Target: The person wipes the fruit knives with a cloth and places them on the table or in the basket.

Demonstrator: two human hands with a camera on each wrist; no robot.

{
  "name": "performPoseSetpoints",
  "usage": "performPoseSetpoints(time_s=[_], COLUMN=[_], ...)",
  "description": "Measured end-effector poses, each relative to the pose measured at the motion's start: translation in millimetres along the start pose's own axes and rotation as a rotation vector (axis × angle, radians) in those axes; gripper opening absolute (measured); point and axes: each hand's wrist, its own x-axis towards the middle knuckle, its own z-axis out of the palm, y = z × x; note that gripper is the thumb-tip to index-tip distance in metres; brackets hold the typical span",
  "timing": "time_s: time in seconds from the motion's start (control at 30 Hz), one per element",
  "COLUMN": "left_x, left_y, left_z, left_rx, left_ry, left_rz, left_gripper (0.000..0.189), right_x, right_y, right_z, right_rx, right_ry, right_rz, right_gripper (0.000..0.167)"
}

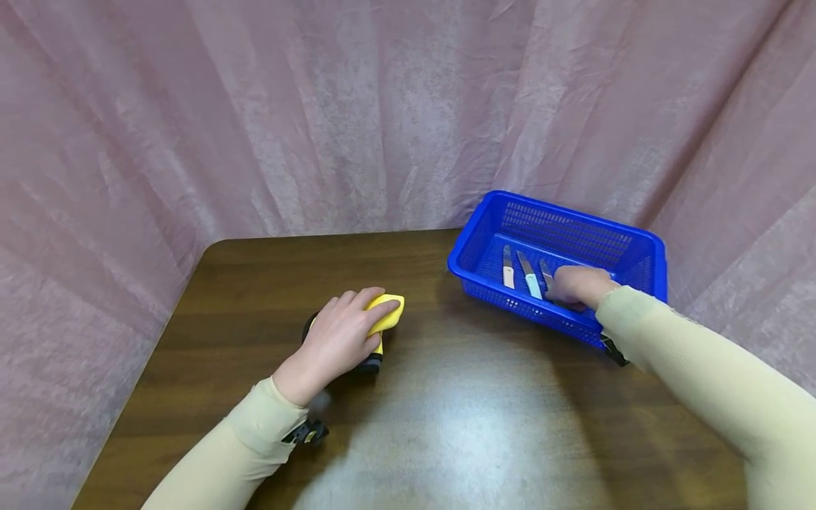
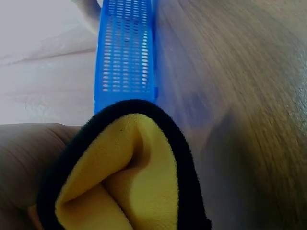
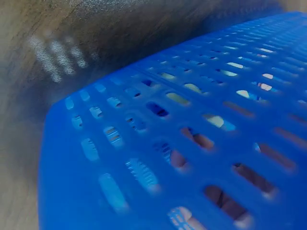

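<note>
My left hand [image 1: 341,333] grips a yellow cloth with black edging [image 1: 387,312] over the table. In the left wrist view the folded cloth [image 2: 134,167] fills the lower middle. My right hand [image 1: 583,285] reaches into the blue basket [image 1: 472,273], its fingers curled at the handle end of a knife [image 1: 545,273]; the hand hides that handle. Beside it in the basket lie a knife with a light blue handle [image 1: 533,285] and one with a pale pink handle [image 1: 508,275]. In the right wrist view, the perforated basket wall [image 3: 72,167] largely hides the hand.
The brown wooden table [image 1: 446,425] extends in front of both hands. Pink curtains [image 1: 357,120] hang behind it and at both sides. The basket stands at the table's back right, its raised rim below my right wrist.
</note>
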Motion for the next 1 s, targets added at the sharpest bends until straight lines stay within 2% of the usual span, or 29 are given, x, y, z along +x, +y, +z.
performPoseSetpoints(time_s=[0.13, 0.3, 0.47, 0.77, 1.0], left_x=[0.7, 0.1, -1.2, -2.1, -3.9], left_y=[-3.4, -6.5, -8.2, -9.0, -9.3], left_z=[5.0, 11.8, 18.1, 25.1, 28.5], left_rx=[-0.010, -0.025, -0.027, -0.017, -0.016], left_ry=[-0.018, -0.041, -0.038, -0.063, -0.084], left_rz=[-0.006, -0.013, -0.014, -0.016, -0.003], left_gripper=[0.059, 0.057, 0.055, 0.053, 0.055], right_x=[-6.5, -19.2, -34.3, -63.1, -85.6], right_y=[-6, -17, -31, -49, -72], right_z=[-2, -3, -3, 12, 26], right_rx=[-0.029, -0.058, -0.091, -0.129, -0.131], right_ry=[0.064, 0.212, 0.348, 0.631, 0.808], right_rz=[-0.003, -0.029, -0.080, -0.232, -0.385], right_gripper=[0.045, 0.047, 0.056, 0.053, 0.054])
